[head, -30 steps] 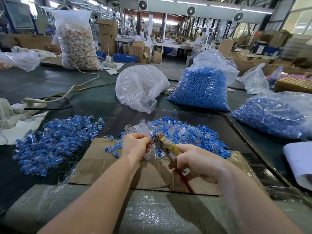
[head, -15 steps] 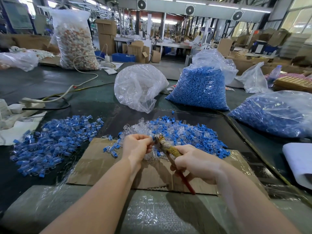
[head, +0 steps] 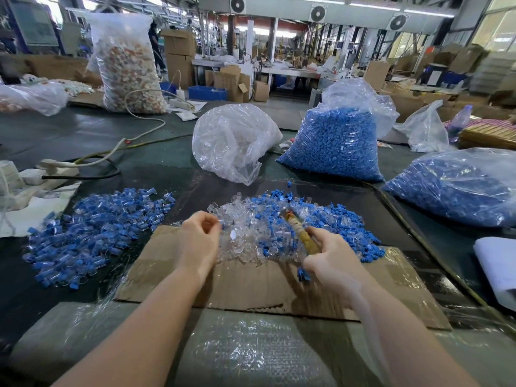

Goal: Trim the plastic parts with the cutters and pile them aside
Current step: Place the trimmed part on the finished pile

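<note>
A heap of clear and blue plastic parts lies at the far edge of a cardboard sheet. A second pile of blue-and-clear parts spreads on the dark table to the left. My left hand hovers at the heap's left edge, its curled fingers and thumb pinching a small plastic part that is mostly hidden. My right hand grips the tape-wrapped handles of the cutters; the cutter tip points away from me over the heap and is blurred.
Behind the heap stand a crumpled clear bag and a bag full of blue parts. Another blue-filled bag lies at the right. Cables and a power strip are at the left. Bubble wrap covers the near edge.
My hands have drawn apart: the left hand moved left away from the cutter tip and the right hand swung right with the cutters.
</note>
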`<state>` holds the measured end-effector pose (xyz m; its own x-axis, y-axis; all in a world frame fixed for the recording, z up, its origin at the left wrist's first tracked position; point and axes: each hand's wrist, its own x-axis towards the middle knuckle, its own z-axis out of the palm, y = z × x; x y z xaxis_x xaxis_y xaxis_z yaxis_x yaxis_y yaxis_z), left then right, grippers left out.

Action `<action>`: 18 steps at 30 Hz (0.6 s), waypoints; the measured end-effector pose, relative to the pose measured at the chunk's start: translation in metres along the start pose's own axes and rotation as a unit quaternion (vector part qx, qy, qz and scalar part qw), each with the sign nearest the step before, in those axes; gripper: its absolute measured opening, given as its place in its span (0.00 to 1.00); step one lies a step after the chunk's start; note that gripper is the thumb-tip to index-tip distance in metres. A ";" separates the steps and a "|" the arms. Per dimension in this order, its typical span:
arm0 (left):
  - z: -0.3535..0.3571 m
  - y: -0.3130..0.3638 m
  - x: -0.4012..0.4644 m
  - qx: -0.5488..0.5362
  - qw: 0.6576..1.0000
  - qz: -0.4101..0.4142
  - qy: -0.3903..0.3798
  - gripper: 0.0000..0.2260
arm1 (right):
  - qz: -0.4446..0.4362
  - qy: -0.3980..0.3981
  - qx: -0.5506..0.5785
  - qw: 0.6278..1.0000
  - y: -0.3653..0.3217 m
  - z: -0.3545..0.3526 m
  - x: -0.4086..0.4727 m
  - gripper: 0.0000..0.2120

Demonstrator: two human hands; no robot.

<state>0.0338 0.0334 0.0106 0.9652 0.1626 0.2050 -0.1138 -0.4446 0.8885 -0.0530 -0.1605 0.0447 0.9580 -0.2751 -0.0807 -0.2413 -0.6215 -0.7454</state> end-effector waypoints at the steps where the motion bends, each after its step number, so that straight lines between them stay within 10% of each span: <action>1: -0.008 -0.006 0.003 0.060 0.998 0.024 0.024 0.02 | -0.003 0.030 -0.035 0.999 0.004 -0.002 0.002 0.21; 10: -0.026 -0.037 0.013 0.276 0.958 0.075 0.034 0.11 | 0.057 0.123 -0.212 0.968 0.045 -0.009 0.018 0.27; 18: 0.014 -0.005 -0.023 0.129 0.977 0.167 -0.042 0.08 | 0.053 0.152 -0.316 0.935 0.061 -0.004 0.022 0.30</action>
<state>0.0154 0.0191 -0.0039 0.9012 -0.0975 0.4223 -0.3734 -0.6692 0.6424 -0.0473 -0.2078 0.0003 0.8587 -0.4953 0.1314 -0.4672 -0.8620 -0.1965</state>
